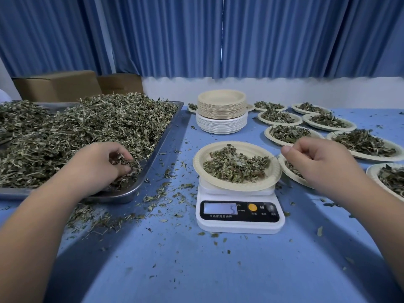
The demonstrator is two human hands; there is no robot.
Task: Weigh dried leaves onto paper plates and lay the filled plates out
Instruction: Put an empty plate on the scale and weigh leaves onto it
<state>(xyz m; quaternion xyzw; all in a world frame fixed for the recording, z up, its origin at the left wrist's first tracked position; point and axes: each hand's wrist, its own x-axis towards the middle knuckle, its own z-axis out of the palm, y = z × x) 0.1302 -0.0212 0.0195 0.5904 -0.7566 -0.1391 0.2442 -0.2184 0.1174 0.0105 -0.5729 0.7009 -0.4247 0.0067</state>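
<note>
A blue surface [175, 270] is carrying everything here. A white scale [240, 224] is sitting near its middle. Left of the scale, a steel tray [133, 193] is lying flat and reaching well back. Behind the scale, a stack of empty plates [222, 112] is standing upright. Right of the scale and behind it, filled plates [284, 123] are lying in rows close together. Loose dried leaves [157, 193] are lying scattered between the scale and the tray, thinning out in front of the scale and to its right.
</note>
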